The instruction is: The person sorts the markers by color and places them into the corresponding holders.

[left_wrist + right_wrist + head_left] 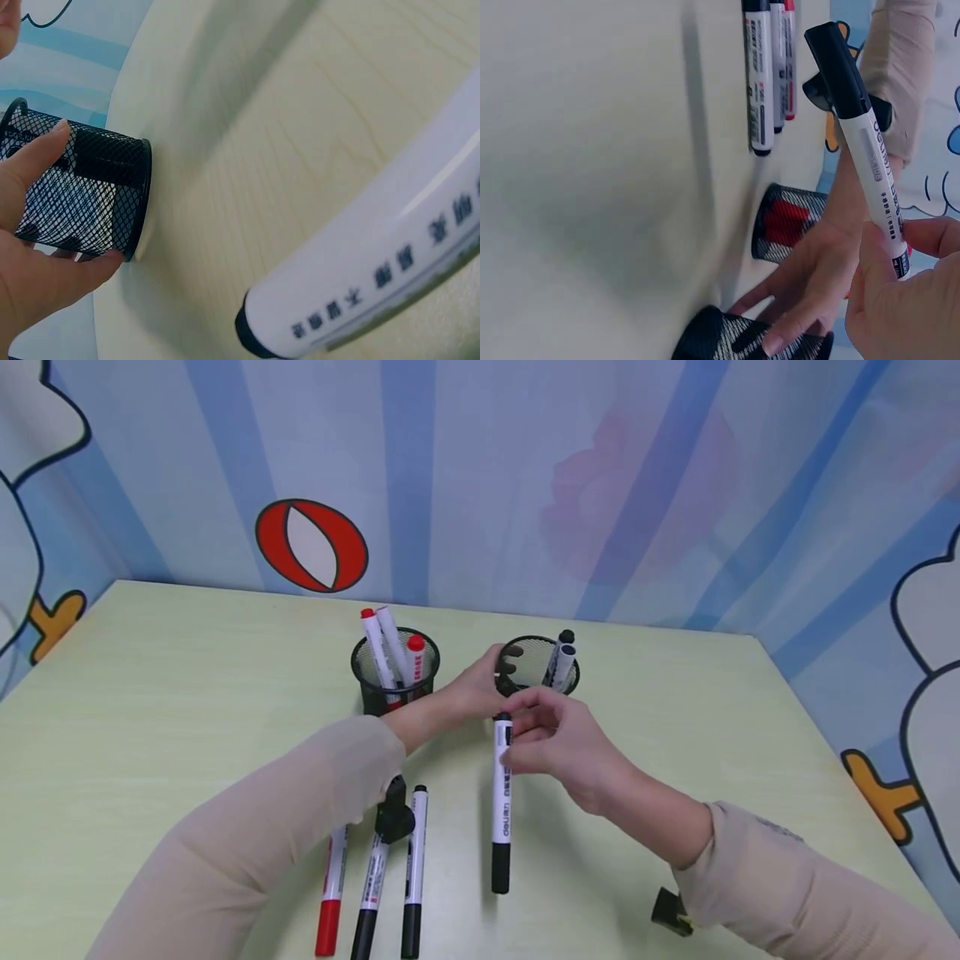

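My left hand [477, 687] holds a black mesh pen cup [94, 180] from the side, thumb and fingers around its wall. Two black-capped markers [562, 667] lean inside that cup at its right. My right hand [561, 745] pinches a white marker with a black cap [502, 802] near its tail end, the cap pointing down toward me. In the head view this marker appears just in front of the cup's near rim. The right wrist view shows thumb and finger at the marker's end [881, 180].
A second mesh cup [375, 697] with several red-ended markers [378, 652] stands left of my left hand. Under the left forearm, a red marker [327, 927] and two black markers [412, 893] lie side by side on the table [187, 693]. A patterned curtain [480, 485] hangs behind.
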The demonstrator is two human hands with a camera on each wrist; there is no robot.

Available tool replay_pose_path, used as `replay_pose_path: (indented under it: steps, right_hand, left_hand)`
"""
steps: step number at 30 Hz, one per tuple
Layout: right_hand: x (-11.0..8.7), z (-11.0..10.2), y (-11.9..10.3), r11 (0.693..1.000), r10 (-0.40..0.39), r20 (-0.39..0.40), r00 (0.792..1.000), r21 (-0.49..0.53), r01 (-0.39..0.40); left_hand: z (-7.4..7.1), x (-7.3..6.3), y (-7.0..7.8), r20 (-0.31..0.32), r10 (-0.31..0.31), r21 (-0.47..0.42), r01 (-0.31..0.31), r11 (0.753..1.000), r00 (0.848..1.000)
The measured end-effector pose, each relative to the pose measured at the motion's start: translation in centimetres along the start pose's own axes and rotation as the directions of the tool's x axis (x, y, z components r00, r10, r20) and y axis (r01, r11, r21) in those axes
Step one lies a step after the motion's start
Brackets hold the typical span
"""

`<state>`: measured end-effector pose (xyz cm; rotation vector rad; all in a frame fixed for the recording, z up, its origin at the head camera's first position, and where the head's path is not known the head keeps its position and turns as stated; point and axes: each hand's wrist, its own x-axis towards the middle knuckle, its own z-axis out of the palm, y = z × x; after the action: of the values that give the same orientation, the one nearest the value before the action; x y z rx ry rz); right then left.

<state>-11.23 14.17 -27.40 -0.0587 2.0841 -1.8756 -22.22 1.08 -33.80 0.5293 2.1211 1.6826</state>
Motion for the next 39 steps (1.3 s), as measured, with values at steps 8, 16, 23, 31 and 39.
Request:
replay_pose_path:
  steps: [8,16,23,31,39]
  right_hand:
    - [0.4,-1.7,-2.0,0.997,-0.079,-0.078,0.994,0.0,0.079]
    - [0.2,-3.6,-4.2,0.985,-0.17,-0.156,0.973,-0.01,0.171]
    - [0.1,-5.4,-5.9,0.96,-0.256,-0.238,0.937,0.049,0.275]
    - [0.9,-6.5,-7.0,0.914,-0.361,-0.334,0.871,0.059,0.401]
    - [2.1,-6.4,-6.9,0.847,-0.472,-0.428,0.771,0.02,0.53]
  left_hand:
    - [0.1,0.0,0.0,0.007,-0.015,-0.008,0.015,1.0,1.0]
    - [0.2,-0.1,0.1,0.011,-0.039,-0.008,0.039,0.999,0.999]
    - [0.2,-0.2,0.1,0.02,-0.068,-0.009,0.068,0.998,0.998]
    - [0.1,-0.2,0.3,0.015,-0.065,-0.009,0.065,0.998,0.998]
    - [0.1,-0.2,0.2,0.018,-0.058,-0.012,0.058,0.998,0.998]
